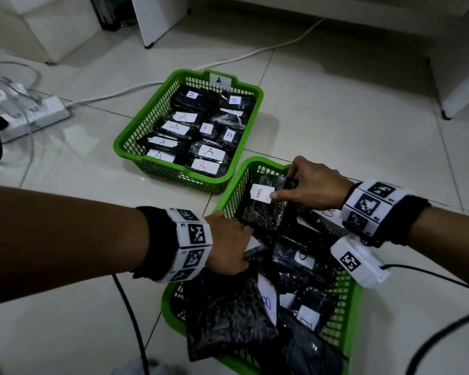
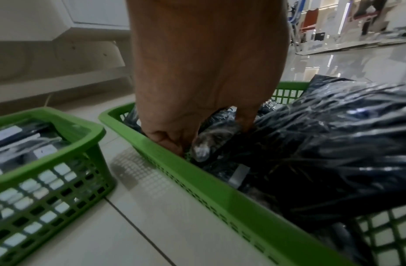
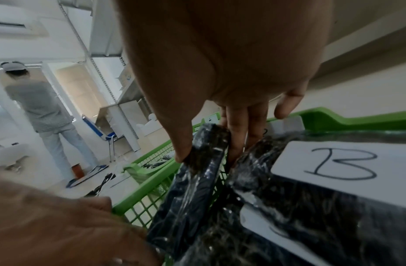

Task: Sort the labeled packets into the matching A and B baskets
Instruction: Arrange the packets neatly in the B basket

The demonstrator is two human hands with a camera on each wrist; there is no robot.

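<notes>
Two green baskets stand on the tiled floor. The far one, basket A [image 1: 257,104], holds several black packets with A labels. The near one, basket B [image 1: 234,182], is heaped with black packets [image 1: 290,266]. My right hand [image 1: 282,185] pinches the top edge of a tilted black packet with a white B label [image 1: 260,193] at the basket's far left corner; the right wrist view shows thumb and fingers [image 3: 235,144] on that packet [image 3: 197,189]. My left hand [image 1: 248,247] curls round the crumpled end of another black packet [image 2: 208,144] beside the basket's left wall [image 2: 174,162]. That packet's label is hidden.
A white power strip [image 1: 30,115] with plugs and cables lies at the far left. White cords [image 1: 255,52] cross the floor behind basket A, and a black cable [image 1: 130,307] runs below my left arm. White furniture [image 1: 458,77] stands at the right. Another person [image 3: 44,111] stands farther off.
</notes>
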